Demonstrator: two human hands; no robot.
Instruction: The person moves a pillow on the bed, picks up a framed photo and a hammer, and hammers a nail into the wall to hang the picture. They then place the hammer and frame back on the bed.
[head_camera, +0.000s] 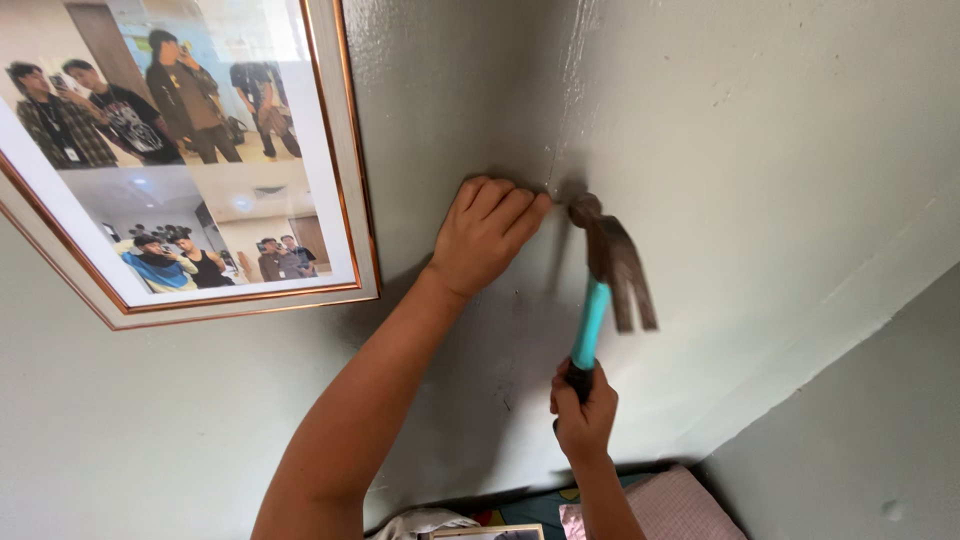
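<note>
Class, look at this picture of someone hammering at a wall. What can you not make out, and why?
1. Any nail: head view, hidden behind the left hand fingertips; too small.
2. Hammer head detail: motion-blurred.
3. Framed photo collage: cut off by the top and left edges.
4. Pink cushion and other things below: cut off by the bottom edge, partly behind the right hand and arm.
</note>
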